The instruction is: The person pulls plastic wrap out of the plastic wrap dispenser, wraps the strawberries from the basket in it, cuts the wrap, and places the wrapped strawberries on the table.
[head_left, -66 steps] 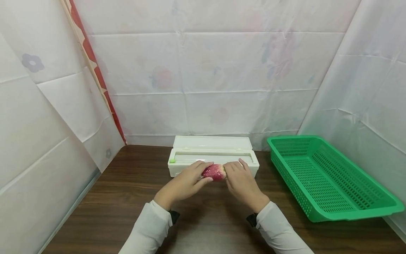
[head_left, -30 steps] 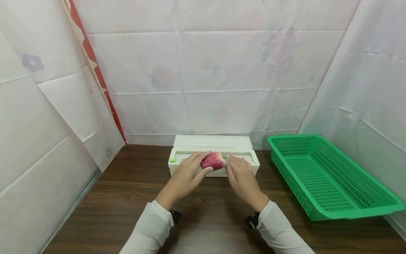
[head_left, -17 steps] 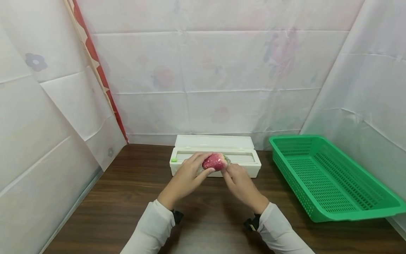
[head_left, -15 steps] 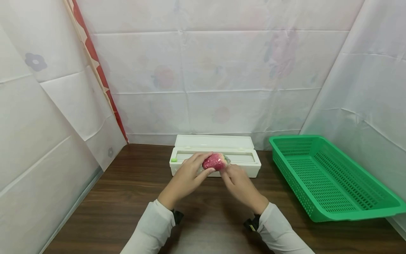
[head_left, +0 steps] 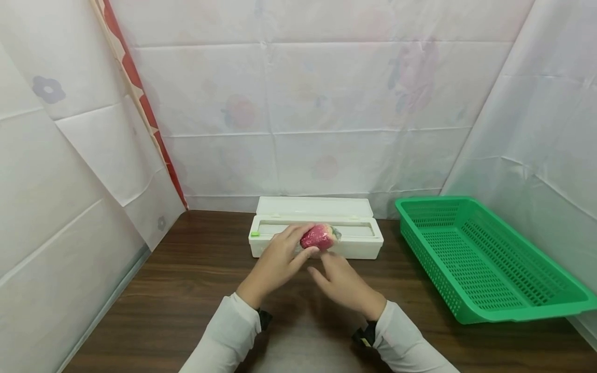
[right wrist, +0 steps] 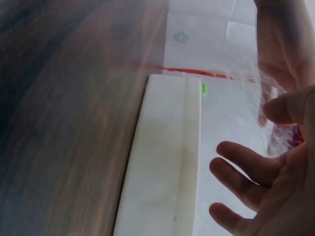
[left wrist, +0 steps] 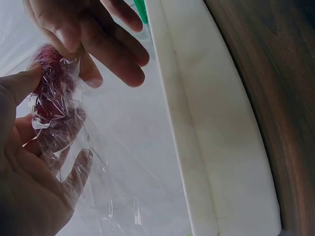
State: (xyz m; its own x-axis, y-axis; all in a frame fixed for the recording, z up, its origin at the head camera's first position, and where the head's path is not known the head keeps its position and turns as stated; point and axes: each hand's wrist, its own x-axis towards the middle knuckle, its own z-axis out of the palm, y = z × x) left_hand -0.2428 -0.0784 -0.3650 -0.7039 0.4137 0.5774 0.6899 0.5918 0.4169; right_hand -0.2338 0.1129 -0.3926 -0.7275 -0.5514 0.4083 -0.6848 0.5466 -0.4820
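In the head view a red fruit point(head_left: 318, 237) with a pale yellow, greenish end is held above the front of a white cling film dispenser point(head_left: 345, 247). My left hand point(head_left: 279, 259) grips it from the left, thumb below and fingers over the top. Clear plastic film point(left wrist: 61, 135) wraps the fruit, crinkled, and a loose part trails past the left palm in the left wrist view. My right hand point(head_left: 342, 282) is just below and right of the fruit, its fingers point(right wrist: 236, 184) spread and loosely bent. Whether its fingertips touch the film, I cannot tell.
The dispenser's lid point(head_left: 314, 207) stands raised at the back, and a green slider point(head_left: 254, 234) sits at its left end. A green plastic basket point(head_left: 431, 259) stands to the right on the dark wooden table point(head_left: 186, 300). White patterned sheets point(head_left: 326, 103) hang behind and at both sides.
Both hands lifted the fruit slightly. My right hand then left the fruit's right end and moved down and left below it, its fingers loosening. The left hand keeps its grip.
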